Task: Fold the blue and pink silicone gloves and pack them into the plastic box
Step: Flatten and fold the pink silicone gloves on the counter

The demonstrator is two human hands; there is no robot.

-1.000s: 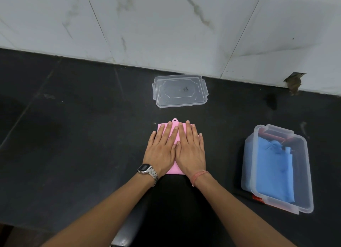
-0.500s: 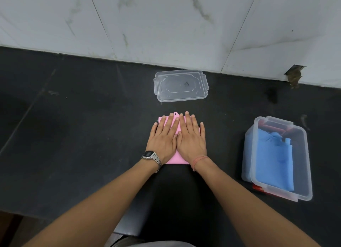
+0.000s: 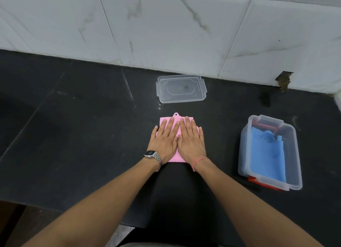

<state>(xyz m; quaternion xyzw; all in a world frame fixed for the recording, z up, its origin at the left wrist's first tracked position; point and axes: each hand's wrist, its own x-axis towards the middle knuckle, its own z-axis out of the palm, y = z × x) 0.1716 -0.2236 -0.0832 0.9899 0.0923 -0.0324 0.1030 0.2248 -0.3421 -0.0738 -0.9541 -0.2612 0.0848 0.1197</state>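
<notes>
one pink glove (image 3: 176, 121) under two hands

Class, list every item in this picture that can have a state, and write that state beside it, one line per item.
pink glove: folded flat on the counter, pressed under both hands
left hand: open, palm down on the glove
right hand: open, palm down on the glove
blue glove: folded, packed inside the box
plastic box: open, lid off
lid: off, lying flat near the wall
</notes>
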